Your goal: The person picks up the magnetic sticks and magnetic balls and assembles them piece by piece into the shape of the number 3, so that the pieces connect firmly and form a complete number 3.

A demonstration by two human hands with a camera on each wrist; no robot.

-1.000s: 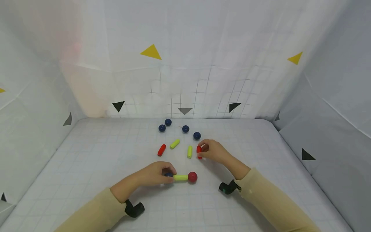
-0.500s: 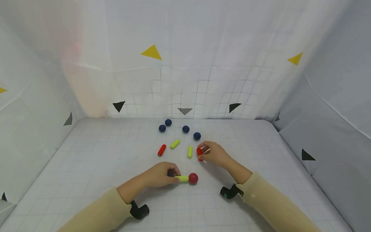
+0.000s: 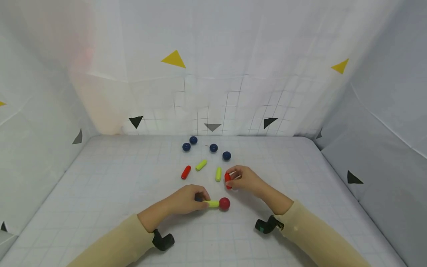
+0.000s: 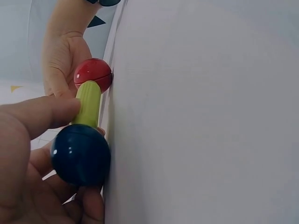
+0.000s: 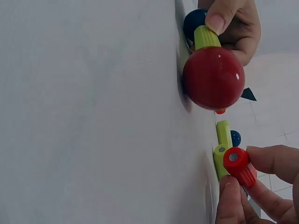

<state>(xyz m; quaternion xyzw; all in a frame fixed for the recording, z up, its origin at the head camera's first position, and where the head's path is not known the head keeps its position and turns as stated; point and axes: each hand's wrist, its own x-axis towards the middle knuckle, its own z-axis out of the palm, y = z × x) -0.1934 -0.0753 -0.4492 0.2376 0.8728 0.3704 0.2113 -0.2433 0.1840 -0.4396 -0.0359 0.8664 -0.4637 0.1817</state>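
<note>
My left hand (image 3: pixel 185 200) pinches a yellow-green ridged rod (image 4: pixel 89 103) between thumb and fingers. A dark blue ball (image 4: pixel 81 155) is joined to the rod's near end and a red ball (image 3: pixel 224 203) to its other end. This joined piece lies along the tabletop, the blue ball partly hidden by the fingers in the head view. To the right and farther back, my right hand (image 3: pixel 247 181) pinches a red rod (image 5: pixel 240 165) between thumb and fingertips. A round grey disc shows in that rod's end in the right wrist view. The red rod is apart from the red ball.
Beyond my hands lie another red rod (image 3: pixel 186 172) and two yellow-green rods, one left (image 3: pixel 201 165) and one right (image 3: pixel 218 174). Several dark blue balls (image 3: pixel 213 148) sit farther back. White sheeting (image 3: pixel 253 74) with yellow and black triangles encloses the white gridded table (image 3: pixel 116 178).
My left hand has shifted slightly right with the joined piece. The right hand has brought the red rod a little nearer to me, toward the red ball.
</note>
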